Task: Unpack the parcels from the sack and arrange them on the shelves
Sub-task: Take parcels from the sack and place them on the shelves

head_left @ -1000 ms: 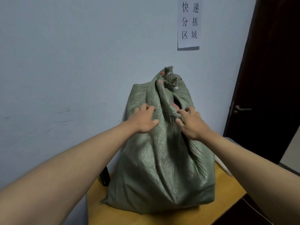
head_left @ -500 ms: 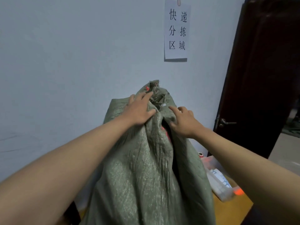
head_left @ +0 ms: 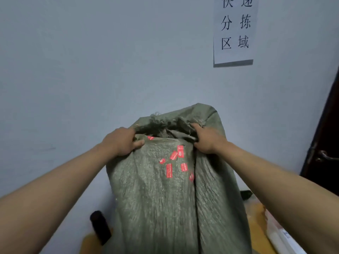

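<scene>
A tall green woven sack [head_left: 156, 198] stands upright on a yellow wooden table [head_left: 256, 220] against the wall. Red stickers dot its upper front. My left hand [head_left: 122, 142] grips the left side of the sack's frayed mouth. My right hand [head_left: 205, 141] grips the right side of the mouth. The mouth is pulled apart between the hands, showing a dark gap. No parcel inside can be made out.
A paper sign [head_left: 234, 30] with black characters hangs on the pale wall above. A dark door [head_left: 322, 143] with a metal handle stands at the right. A black object [head_left: 100, 226] lies left of the sack, and white items [head_left: 282, 237] lie at the table's right.
Both hands have moved from the gathered neck to the sack's rim and spread apart, opening the mouth. The front with red stickers now faces me, and the view has moved closer.
</scene>
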